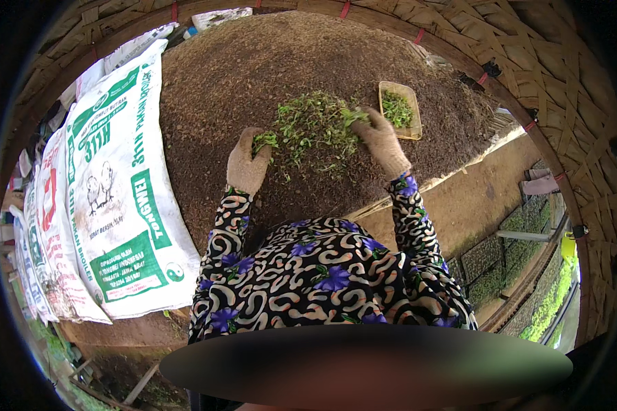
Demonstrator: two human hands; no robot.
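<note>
Head view: half-curled left hand (249, 163) and right hand (382, 142) are holding greens (314, 129) inside the soil (216, 89) edges, apparently sorting; the next move is likely calling for gentle parting.

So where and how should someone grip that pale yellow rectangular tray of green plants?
Grip the tray probably by its near short rim, coming from the person's side: that edge is uncovered, and its raised wall should keep fingers off the green plants.

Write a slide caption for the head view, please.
Left hand and right hand holding green sprigs, flanking a leafy heap on dark soil.
</note>
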